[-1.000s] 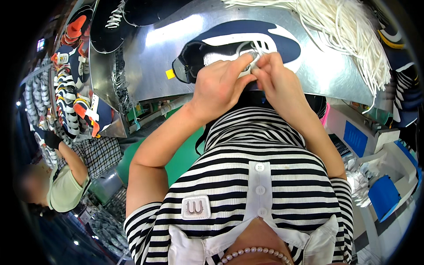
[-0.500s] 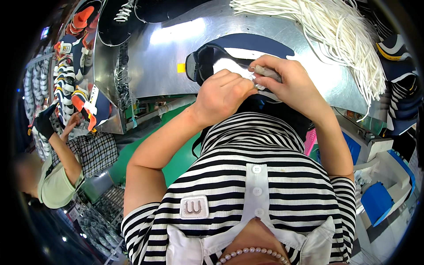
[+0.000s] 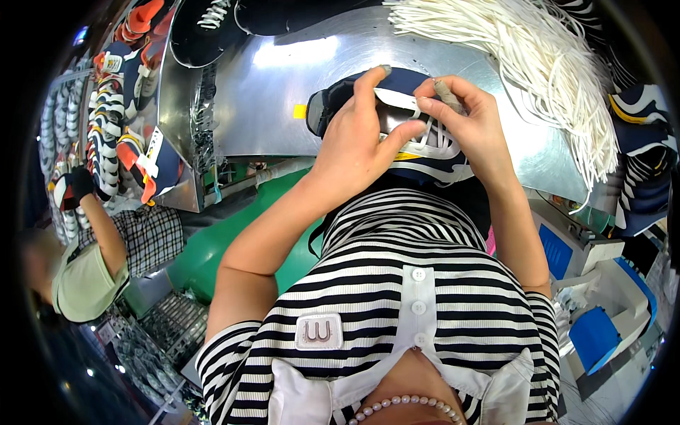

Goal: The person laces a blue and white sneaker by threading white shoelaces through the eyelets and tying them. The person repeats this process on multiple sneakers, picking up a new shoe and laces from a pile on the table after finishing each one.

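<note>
A navy, white and yellow sports shoe (image 3: 426, 150) lies on the metal table with its opening toward the left. White laces (image 3: 436, 134) cross its front part. My left hand (image 3: 354, 134) rests on the shoe with its index finger and thumb spread apart, the index finger over the far edge and the thumb near the laces. Gripping the far white edge (image 3: 397, 98) of the shoe's opening are the thumb and fingers of my right hand (image 3: 473, 117). One finger of that hand has a beige wrap (image 3: 448, 95). Whether it also pinches a lace is hidden.
A big bundle of loose white laces (image 3: 524, 64) covers the far right of the metal table (image 3: 255, 120). Black shoes (image 3: 202, 35) stand at the far left, stacked shoe uppers (image 3: 641, 127) at the right. A co-worker (image 3: 92, 276) handles shoes on the left.
My left hand has opened from a closed grip and spread over the shoe. My right hand has moved slightly up to the far edge, and the laced front now shows.
</note>
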Tool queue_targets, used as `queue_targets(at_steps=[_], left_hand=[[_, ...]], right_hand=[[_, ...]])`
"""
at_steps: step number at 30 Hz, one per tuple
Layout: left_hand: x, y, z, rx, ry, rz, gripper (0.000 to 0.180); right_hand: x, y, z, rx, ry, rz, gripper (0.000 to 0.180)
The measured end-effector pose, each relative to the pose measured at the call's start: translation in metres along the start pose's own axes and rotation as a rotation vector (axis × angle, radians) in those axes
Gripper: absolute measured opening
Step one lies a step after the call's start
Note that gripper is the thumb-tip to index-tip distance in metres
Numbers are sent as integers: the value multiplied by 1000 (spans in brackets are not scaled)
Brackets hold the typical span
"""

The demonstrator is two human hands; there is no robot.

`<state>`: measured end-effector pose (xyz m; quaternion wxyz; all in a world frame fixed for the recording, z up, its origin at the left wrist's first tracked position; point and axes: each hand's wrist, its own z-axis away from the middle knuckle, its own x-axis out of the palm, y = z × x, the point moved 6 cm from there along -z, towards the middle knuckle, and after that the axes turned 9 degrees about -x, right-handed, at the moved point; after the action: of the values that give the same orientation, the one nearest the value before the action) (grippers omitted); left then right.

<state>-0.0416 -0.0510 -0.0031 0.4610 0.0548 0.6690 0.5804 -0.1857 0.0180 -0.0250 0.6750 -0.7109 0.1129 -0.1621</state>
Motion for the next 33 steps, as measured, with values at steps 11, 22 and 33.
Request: queue_targets(at_steps=[11, 22, 33], left_hand=[[3, -8, 0, -11, 319, -20, 37], [3, 4, 11, 112, 378, -214, 35], [8, -17, -5, -39, 236, 229, 40]], right_hand=[[-10, -20, 29, -29, 83, 245, 19], [3, -28, 23, -253, -125, 745, 14], [-1, -63, 34, -271, -14, 913, 13]])
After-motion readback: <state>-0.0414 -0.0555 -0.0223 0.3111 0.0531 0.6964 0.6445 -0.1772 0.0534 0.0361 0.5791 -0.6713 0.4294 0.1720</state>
